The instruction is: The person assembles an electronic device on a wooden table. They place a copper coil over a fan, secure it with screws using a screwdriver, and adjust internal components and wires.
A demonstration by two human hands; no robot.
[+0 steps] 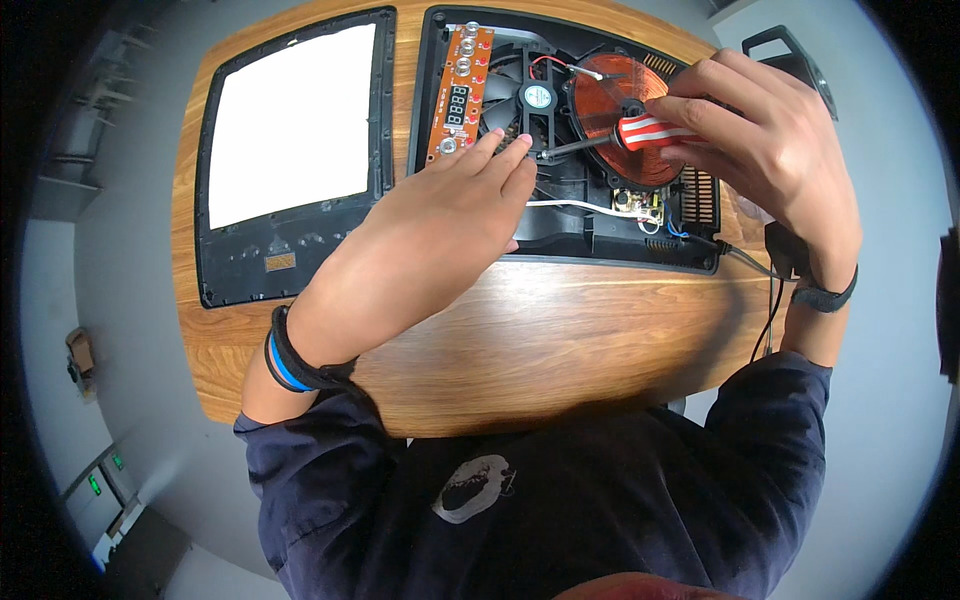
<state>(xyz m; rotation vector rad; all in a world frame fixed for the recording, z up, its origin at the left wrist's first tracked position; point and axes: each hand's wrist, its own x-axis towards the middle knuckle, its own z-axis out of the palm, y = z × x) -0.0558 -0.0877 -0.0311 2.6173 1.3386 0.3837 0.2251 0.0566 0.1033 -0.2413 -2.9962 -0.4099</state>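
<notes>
"Head view check: which stage has your work reached?"

"Your black plastic housing (620,262) lies opened on the brown wood-grain desk (560,330). The black-framed rectangular panel with a white face (290,130) lies apart from it, to your left. Treat opening as done."

"Which parts sit inside?"

"The long orange circuit board (466,85), the black fan with a pale round hub label (538,97) and the round copper-coloured coil (595,110) all sit within the housing. A white wire (580,206) runs across its near side."

"State your hands and tool."

"Your right hand (765,135) is closed around the handle of the red-and-white striped screwdriver (632,133). The shaft passes over the coil's edge; its tip is near the fingers of your left hand (435,218). That hand lies palm down, fingers nearly straight, over the housing's near edge. Whether it grips anything underneath cannot be told."

"What is outstanding?"

"Screwdriver work inside the housing appears unfinished. Turning direction cannot be determined. The panel is not fitted."
</notes>
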